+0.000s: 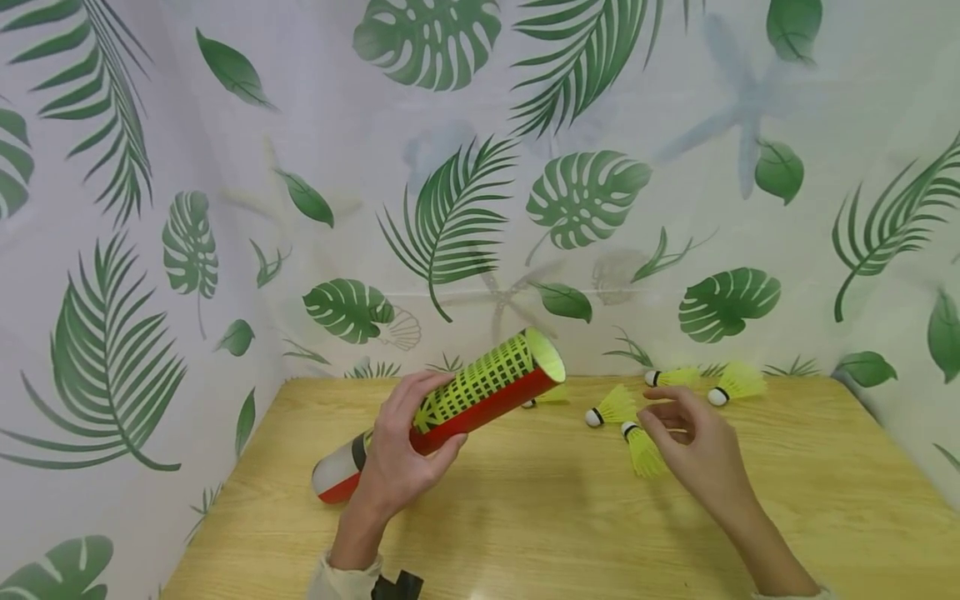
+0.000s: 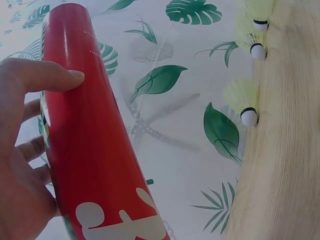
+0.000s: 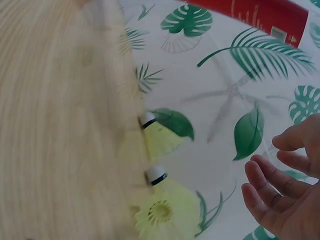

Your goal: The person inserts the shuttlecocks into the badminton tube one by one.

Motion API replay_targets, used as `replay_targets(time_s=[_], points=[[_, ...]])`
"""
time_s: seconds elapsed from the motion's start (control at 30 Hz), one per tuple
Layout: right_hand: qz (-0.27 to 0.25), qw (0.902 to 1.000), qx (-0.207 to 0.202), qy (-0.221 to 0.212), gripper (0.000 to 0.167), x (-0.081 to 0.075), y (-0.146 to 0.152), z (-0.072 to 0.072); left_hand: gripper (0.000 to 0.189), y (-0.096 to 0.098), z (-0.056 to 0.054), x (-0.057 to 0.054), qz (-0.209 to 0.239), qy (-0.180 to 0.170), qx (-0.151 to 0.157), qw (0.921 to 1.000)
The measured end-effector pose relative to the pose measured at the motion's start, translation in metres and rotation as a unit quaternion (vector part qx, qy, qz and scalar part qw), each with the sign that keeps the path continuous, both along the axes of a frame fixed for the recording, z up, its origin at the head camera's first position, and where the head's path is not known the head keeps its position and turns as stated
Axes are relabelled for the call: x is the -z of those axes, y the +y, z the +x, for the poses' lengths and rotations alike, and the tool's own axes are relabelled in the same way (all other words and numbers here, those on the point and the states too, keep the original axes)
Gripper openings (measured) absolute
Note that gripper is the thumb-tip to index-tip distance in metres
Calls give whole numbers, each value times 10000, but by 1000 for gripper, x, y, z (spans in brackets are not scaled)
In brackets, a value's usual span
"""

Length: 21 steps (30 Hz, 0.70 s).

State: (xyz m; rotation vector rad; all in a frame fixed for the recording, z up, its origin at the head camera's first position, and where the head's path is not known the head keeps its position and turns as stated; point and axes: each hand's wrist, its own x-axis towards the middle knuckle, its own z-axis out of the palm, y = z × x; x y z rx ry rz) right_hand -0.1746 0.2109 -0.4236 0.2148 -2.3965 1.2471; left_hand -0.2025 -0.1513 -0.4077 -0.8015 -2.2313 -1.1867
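My left hand (image 1: pixel 397 454) grips a shuttlecock tube (image 1: pixel 480 387) round its middle, above the table. The tube is red on one side and yellow-green with a black grid on the other. It tilts, its open, pale-lined end up to the right and its grey and red end low at the left. In the left wrist view my thumb lies along the red side (image 2: pixel 95 135). My right hand (image 1: pixel 701 450) hovers with loosely bent fingers, nothing between them in the right wrist view. Just beside its fingertips lies a yellow shuttlecock (image 1: pixel 643 450) with a white cork.
More yellow shuttlecocks lie along the back of the wooden table (image 1: pixel 525 517): one (image 1: pixel 611 406) left of my right hand, another (image 1: pixel 737 385) at the far right. One (image 1: pixel 553 394) is partly hidden behind the tube. A leaf-print cloth (image 1: pixel 480 250) hangs right behind the table.
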Motion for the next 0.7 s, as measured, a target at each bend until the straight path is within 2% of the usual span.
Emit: replay_targets(time_s=[0.37, 0.53, 0.7], points=[[497, 9943, 249, -912, 33, 28, 27, 4, 67, -1, 0, -1, 200, -2, -33, 9998], [517, 9909, 293, -1206, 36, 36, 33, 4, 66, 0, 1, -1, 195, 4, -36, 9998], [313, 9870, 195, -1566, 41, 47, 35, 0, 66, 0, 1, -1, 172, 2, -71, 9998]])
